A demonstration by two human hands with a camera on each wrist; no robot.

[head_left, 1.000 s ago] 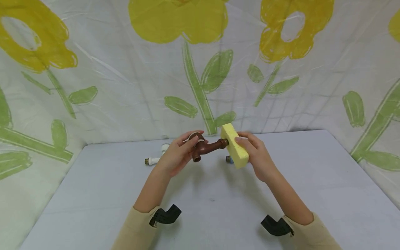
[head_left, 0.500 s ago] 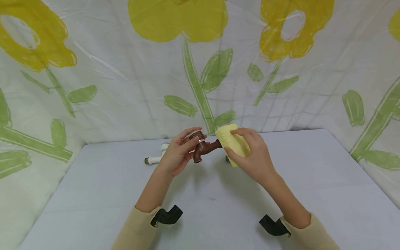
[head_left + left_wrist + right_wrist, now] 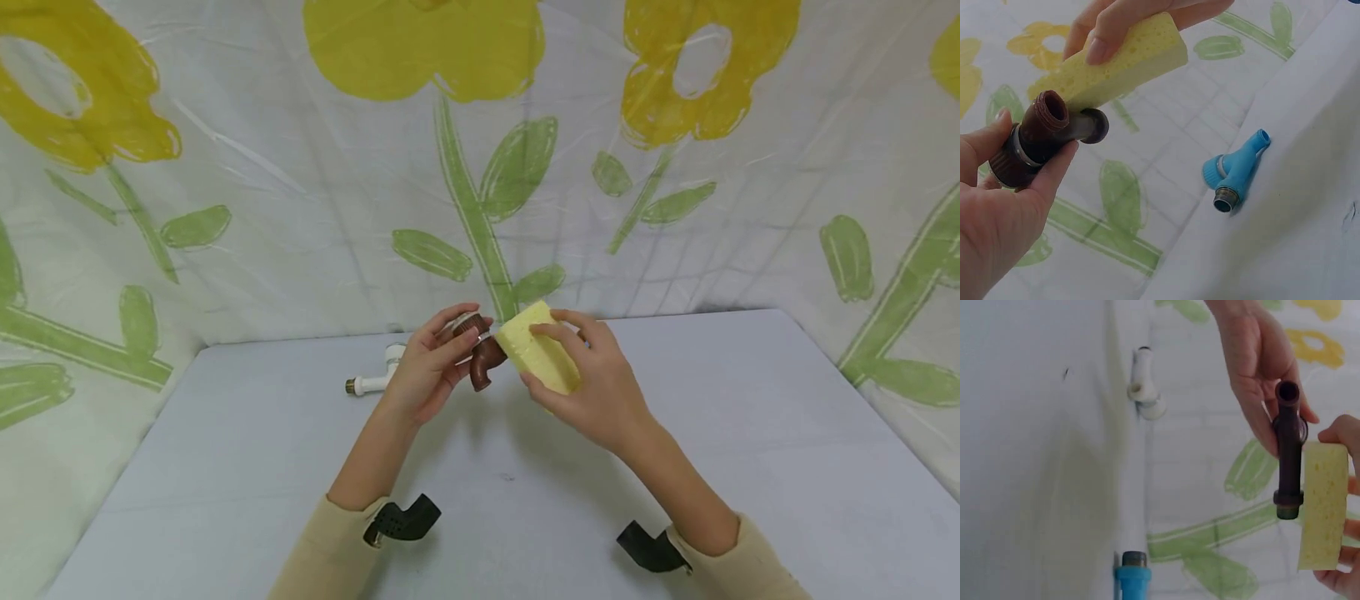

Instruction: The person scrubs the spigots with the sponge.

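My left hand (image 3: 429, 367) grips a brown water tap (image 3: 483, 362) by its ribbed knob, raised above the table. The tap's spout points down in the head view, and its open mouth shows in the left wrist view. My right hand (image 3: 607, 392) holds a yellow sponge (image 3: 540, 350) between thumb and fingers. The sponge lies along the pipe of the tap (image 3: 1054, 134) and hides much of it in the head view. In the right wrist view the tap's threaded end (image 3: 1287, 512) stands beside the sponge (image 3: 1324, 506).
A white tap (image 3: 371, 383) lies at the back left of the table (image 3: 510, 533), partly behind my left hand. A blue tap (image 3: 1238, 165) also lies near the back edge. Behind the table hangs a flower-printed sheet (image 3: 337, 208). Each sleeve carries a black wrist camera (image 3: 405, 518).
My right hand has moved the sponge left along the brown tap, from its threaded end toward the knob, and turned it. My left hand has stayed nearly in place, the tap turning slightly.
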